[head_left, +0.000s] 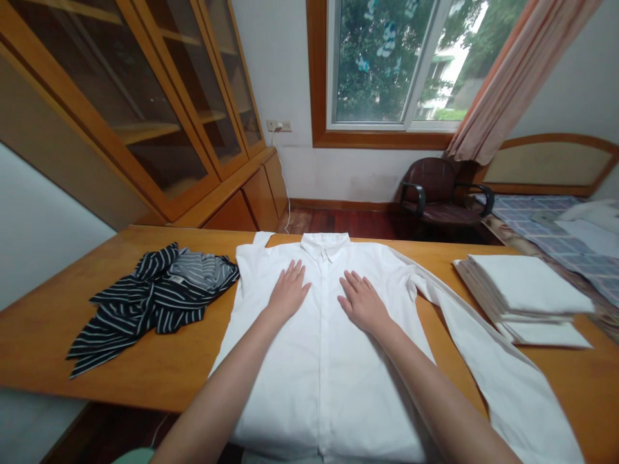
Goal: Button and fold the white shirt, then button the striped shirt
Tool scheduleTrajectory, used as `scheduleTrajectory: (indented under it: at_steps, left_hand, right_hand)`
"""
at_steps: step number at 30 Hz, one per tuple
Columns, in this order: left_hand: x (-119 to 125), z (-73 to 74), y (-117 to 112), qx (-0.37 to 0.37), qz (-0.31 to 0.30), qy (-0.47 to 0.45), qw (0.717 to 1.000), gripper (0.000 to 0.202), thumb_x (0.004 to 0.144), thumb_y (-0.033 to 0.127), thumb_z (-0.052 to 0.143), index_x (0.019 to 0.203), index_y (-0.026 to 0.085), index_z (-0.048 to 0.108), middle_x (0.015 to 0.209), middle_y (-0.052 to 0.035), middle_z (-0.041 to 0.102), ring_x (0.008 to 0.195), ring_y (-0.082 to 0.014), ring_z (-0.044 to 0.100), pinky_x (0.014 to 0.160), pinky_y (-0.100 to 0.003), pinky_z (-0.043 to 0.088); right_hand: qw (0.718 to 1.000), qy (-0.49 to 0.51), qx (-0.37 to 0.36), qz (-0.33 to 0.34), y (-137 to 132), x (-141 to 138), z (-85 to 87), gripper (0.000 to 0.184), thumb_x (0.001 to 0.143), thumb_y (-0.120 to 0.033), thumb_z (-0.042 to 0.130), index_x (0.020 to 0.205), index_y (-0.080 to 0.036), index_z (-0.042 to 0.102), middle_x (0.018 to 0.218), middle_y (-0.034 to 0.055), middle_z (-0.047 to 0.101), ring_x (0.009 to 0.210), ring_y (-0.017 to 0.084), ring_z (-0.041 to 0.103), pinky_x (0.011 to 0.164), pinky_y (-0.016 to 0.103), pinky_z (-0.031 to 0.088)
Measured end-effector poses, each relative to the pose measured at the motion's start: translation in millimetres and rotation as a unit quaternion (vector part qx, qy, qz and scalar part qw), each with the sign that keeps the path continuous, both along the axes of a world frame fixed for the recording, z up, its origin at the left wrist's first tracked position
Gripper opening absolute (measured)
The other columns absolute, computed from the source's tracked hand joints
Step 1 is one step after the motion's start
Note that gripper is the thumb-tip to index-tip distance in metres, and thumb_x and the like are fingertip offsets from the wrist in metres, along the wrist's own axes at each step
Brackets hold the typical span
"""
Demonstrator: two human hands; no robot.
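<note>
- Fingers (296,269) on both hands: loosely spread, palms down, not gripping anything. Left hand (289,288) and right hand (362,299) rest on the chest of the shirt (294,380), one each side of the button strip.
- Shirt's face up on the counter (188,367), collar (326,245) at the far edge. Looks like a smoothing step to me: I'd press evenly from the strip outward and keep the strip straight, no dragging.
- Right sleeve (486,351) runs loose toward the near side, so watch it doesn't twist. Left one's mostly hidden; can't tell how it lies.
- Striped cloth (155,296) is bunched just beside the shirt's left edge, likeliest snag. White stack (532,283) sits beyond the right sleeve.
- Chair (430,180) and bed (541,216) are past the counter, well out of the way.
</note>
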State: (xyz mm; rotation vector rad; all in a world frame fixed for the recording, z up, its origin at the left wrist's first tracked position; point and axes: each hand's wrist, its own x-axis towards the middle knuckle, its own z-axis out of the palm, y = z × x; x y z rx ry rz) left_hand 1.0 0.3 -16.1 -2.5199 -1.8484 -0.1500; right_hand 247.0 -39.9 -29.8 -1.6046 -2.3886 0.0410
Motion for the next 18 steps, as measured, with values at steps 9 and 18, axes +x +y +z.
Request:
scheduleTrajectory:
  at_steps: [9, 18]
  left_hand:
    - [-25, -25.7, 85, -0.001, 0.102, -0.012, 0.995, 0.064, 0.102, 0.048, 0.026, 0.154, 0.010, 0.031, 0.163, -0.0136, 0.023, 0.152, -0.0266, 0.019, 0.123, -0.047, 0.015]
    - [-42, -29.3, 89, 0.017, 0.103, -0.004, 0.995, 0.062, 0.102, 0.045, 0.024, 0.155, 0.014, 0.031, 0.163, -0.0115, 0.026, 0.152, -0.0264, 0.018, 0.123, -0.049, 0.015]
  right_hand:
    - [1.000, -0.007, -0.006, -0.010, 0, 7, 1.1, 0.054, 0.101, -0.043, 0.041, 0.148, -0.017, 0.045, 0.160, 0.0124, 0.033, 0.148, 0.028, 0.029, 0.118, 0.049, 0.025]
    - [0.993, -0.015, -0.015, -0.119, 44, 21, -3.9, 0.060, 0.101, -0.044, 0.037, 0.148, -0.008, 0.042, 0.158, 0.0192, 0.033, 0.148, 0.032, 0.027, 0.118, 0.051, 0.021]
